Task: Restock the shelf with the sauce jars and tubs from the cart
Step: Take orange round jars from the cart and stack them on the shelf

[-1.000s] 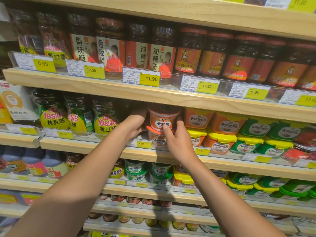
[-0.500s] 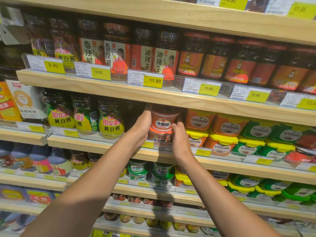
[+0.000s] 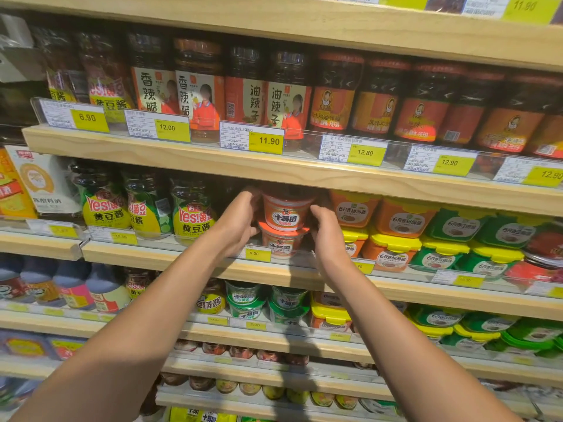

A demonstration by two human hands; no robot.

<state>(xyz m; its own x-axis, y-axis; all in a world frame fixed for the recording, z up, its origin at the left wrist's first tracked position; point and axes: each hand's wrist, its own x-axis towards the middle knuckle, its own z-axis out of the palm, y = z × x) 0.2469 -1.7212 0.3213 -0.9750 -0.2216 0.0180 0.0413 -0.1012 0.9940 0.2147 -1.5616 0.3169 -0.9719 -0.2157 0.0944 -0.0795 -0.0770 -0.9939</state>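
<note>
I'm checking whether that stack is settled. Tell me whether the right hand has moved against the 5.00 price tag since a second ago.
Yes. The right hand has shifted rightward and opened away from the upper orange tub, judged against the 5.00 price tag.

Yellow price tags [image 3: 268,141] line the clear rail along the upper board, reading 6.90, 12.00, 11.90, 12.80 and 12.90. At far left a white pouch [image 3: 45,184] stands beside an orange packet [image 3: 10,190]. More tags lower down are too blurred to read.
</note>
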